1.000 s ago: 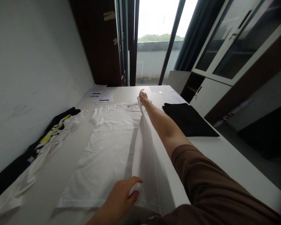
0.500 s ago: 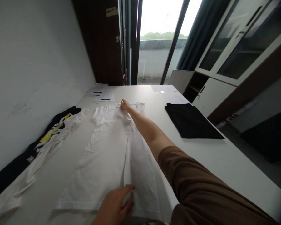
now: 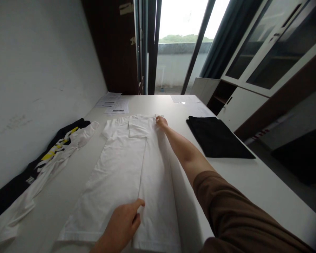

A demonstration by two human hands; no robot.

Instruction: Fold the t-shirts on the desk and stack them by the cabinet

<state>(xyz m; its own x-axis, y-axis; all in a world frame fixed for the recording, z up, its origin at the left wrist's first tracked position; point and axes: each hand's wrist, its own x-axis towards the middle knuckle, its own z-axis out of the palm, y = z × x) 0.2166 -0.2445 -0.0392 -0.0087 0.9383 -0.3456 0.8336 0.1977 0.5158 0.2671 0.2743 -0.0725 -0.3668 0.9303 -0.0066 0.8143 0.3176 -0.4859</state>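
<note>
A white T-shirt [image 3: 121,168] lies spread on the white table, with one side folded inward in a long strip and its sleeve turned back over the body near the far end. My right hand [image 3: 162,122] reaches across to the far right corner of the shirt, fingers closed on the cloth there. Close to me, my left hand [image 3: 123,222] rests on the shirt's near part. Its curled fingers pinch the inner edge of the folded strip; the exact grip is partly hidden by the hand.
Black folded cloth [image 3: 218,137] lies on the table [image 3: 231,182] to the right. Along the left wall are a crumpled white garment [image 3: 50,168] and a black one with yellow patterning [image 3: 28,172]. Papers [image 3: 116,104] lie at the far left, others [image 3: 185,100] far right.
My right hand has moved right along the shirt's far edge, off the turned-back sleeve. The folded strip now lies flatter. My left hand has shifted slightly left.
</note>
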